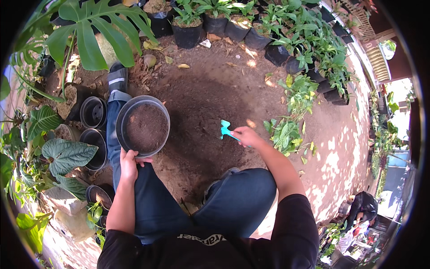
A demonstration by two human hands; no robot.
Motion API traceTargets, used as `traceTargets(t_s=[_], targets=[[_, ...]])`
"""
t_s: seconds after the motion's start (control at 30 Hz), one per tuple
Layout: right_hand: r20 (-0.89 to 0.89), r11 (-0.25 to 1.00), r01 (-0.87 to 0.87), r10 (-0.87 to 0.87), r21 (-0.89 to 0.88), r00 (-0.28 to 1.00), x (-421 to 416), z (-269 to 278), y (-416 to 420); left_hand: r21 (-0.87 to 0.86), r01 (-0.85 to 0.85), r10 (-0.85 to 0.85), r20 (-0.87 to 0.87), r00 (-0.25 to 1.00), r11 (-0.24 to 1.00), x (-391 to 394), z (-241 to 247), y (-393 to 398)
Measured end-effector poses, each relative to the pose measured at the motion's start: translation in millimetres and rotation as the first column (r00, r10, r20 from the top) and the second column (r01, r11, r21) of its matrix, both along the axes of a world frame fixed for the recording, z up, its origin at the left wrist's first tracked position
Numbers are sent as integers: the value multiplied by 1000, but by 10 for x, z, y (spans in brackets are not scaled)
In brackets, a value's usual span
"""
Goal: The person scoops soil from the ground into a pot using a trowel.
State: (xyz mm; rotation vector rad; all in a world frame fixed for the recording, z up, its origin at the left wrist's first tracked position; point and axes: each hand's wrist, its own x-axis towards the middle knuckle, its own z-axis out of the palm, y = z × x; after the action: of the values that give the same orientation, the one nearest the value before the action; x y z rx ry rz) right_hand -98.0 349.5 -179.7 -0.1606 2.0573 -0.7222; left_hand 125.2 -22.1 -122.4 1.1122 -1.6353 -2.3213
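A round black plastic plant pot (118, 129), partly filled with brown soil (147, 126), is tilted over my outstretched leg. My left hand (130, 164) grips its near rim. Out over the ground, my right hand (248, 136) is closed around the handle of a small turquoise hand tool (225, 127). The tool's broad head points left, just over or touching a patch of dark loose soil (198, 111); I cannot tell whether it touches. That dark soil spreads between the pot and the tool.
Empty black pots (93, 112) stand left of my leg among broad-leaved plants (69, 156). Potted seedlings in black bags (187, 35) curve along the far side. Loose leafy cuttings (287, 134) lie on the ground at right. Another person (361, 208) is at the lower right.
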Motion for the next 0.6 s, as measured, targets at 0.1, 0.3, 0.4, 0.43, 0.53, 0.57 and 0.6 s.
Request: traceTargets(t_s=[0.1, 0.3, 0.4, 0.43, 0.53, 0.57, 0.6], targets=[[7, 1000, 11, -11, -10, 1000, 31, 112, 117, -8, 27, -27, 5, 1000, 1000, 16, -26, 28], [-3, 1000, 31, -31, -7, 1000, 110, 421, 305, -86, 77, -79, -22, 997, 993, 9, 10, 196], [-34, 1000, 15, -15, -17, 999, 150, 600, 371, -107, 111, -113, -13, 994, 988, -12, 80, 293], [-34, 999, 22, -23, -31, 999, 158, 668, 397, -111, 120, -121, -6, 993, 987, -21, 109, 321], [-38, 998, 29, -31, -64, 999, 197, 940, 438, -34, 186, -186, -6, 983, 982, -43, 104, 366], [-43, 997, 27, -30, -69, 999, 215, 1054, 451, -41, 204, -205, 3, 979, 978, -46, 120, 384], [-54, 997, 26, -30, -70, 998, 228, 1185, 475, -45, 225, -225, 7, 974, 973, -71, 132, 430]])
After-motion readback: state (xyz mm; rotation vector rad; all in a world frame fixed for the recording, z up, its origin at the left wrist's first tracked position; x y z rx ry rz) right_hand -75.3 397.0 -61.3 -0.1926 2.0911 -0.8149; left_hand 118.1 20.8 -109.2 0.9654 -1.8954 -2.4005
